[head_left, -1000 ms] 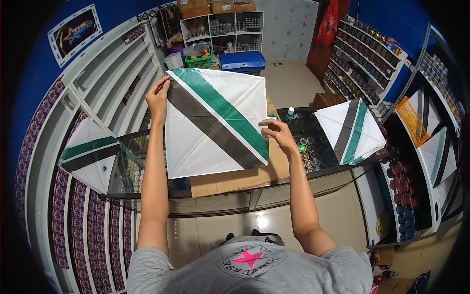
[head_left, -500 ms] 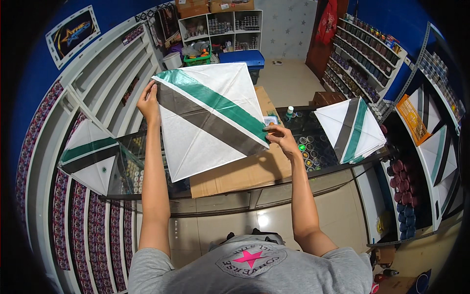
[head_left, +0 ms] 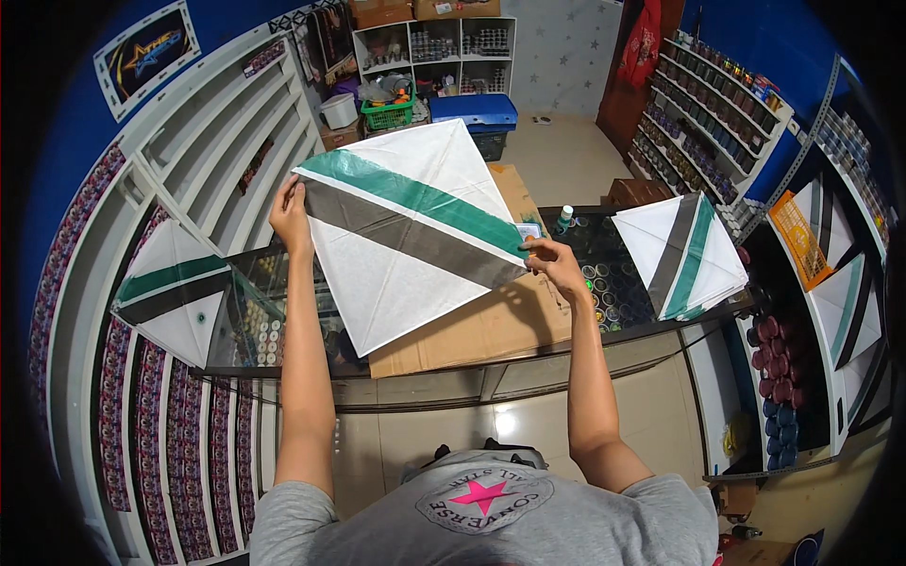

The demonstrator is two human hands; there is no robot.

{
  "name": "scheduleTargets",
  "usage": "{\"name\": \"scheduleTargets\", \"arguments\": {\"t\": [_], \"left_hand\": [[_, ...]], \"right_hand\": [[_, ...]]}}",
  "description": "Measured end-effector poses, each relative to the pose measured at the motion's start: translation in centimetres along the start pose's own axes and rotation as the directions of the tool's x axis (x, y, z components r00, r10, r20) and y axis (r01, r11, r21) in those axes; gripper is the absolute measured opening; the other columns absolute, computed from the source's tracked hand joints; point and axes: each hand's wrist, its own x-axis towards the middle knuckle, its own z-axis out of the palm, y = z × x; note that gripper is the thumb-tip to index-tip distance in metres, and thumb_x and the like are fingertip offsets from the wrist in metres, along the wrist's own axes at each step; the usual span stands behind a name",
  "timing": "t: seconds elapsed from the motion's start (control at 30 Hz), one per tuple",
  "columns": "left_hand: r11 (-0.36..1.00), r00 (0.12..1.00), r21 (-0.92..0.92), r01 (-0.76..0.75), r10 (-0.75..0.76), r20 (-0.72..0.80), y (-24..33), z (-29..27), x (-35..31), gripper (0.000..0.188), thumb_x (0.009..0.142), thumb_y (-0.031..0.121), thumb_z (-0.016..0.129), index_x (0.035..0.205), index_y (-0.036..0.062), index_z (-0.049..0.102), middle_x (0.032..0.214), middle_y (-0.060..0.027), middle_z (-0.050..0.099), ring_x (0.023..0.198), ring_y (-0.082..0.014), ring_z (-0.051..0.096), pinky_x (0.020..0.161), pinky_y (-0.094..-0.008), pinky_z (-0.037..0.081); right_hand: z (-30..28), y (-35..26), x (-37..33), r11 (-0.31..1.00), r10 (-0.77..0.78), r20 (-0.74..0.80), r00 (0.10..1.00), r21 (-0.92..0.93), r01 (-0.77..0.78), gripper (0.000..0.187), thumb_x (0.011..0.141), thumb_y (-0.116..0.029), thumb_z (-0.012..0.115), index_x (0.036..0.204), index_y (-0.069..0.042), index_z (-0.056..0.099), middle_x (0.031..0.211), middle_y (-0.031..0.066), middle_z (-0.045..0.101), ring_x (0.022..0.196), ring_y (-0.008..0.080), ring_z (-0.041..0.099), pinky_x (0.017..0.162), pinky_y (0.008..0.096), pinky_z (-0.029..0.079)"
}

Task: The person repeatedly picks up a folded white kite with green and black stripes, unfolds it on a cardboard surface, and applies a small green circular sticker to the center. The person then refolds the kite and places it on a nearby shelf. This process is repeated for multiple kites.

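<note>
Between my hands I hold up a white paper kite (head_left: 377,283) with a green and a dark grey diagonal stripe. My left hand (head_left: 292,215) is closed on its left corner, thumb in front. At the right corner, my right hand (head_left: 559,266) pinches the edge with thumb and fingers. The kite is raised above a flat cardboard sheet (head_left: 453,351) lying on a glass-topped counter (head_left: 618,247). Its surface hides part of the cardboard and counter.
Similar kites are stacked on the counter's right (head_left: 681,255), and another kite (head_left: 175,292) stands at its left end. A small bottle (head_left: 564,219) is behind my right hand. Shelves (head_left: 236,123) line the left wall; thread spools (head_left: 774,363) sit at right. A blue-lidded box (head_left: 477,115) stands beyond.
The kite has shifted slightly right and tilted a little, its lower corner moving right and down. Both hands moved with it and kept their hold. The view has turned slightly.
</note>
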Motion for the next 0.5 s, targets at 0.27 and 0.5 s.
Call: {"name": "scheduleTargets", "arguments": {"t": [0.27, 0.5], "left_hand": [[0.994, 0.995, 0.062, 0.091, -0.093, 0.029, -2.3, -3.3, -2.6, 0.025, 0.088, 0.003, 0.063, 0.112, -0.0025, 0.064, 0.111, -0.0091, 0.065, 0.101, -0.0153, 0.06, 0.089, -0.0249, 0.045], [0.97, 0.973, 0.068, 0.232, -0.231, -0.012, -5.8, -7.2, -5.9, 0.022, 0.088, 0.004, 0.063, 0.109, -0.0008, 0.066, 0.106, -0.006, 0.066, 0.092, -0.0115, 0.06, 0.077, -0.0228, 0.045]], "right_hand": [[-1.1, 2.3, 2.2, 0.997, -0.019, -0.105, 0.994, -0.072, 0.011, 0.024, 0.076, 0.005, 0.066, 0.098, -0.001, 0.069, 0.08, 0.0036, 0.066, 0.076, 0.0107, 0.061, 0.069, 0.0244, 0.05], [-0.3, 3.8, 4.8, 0.974, -0.046, -0.152, 0.987, -0.224, 0.011, 0.022, 0.077, 0.006, 0.063, 0.097, 0.0, 0.07, 0.085, 0.0081, 0.07, 0.078, 0.0126, 0.065, 0.073, 0.0259, 0.052]]}}
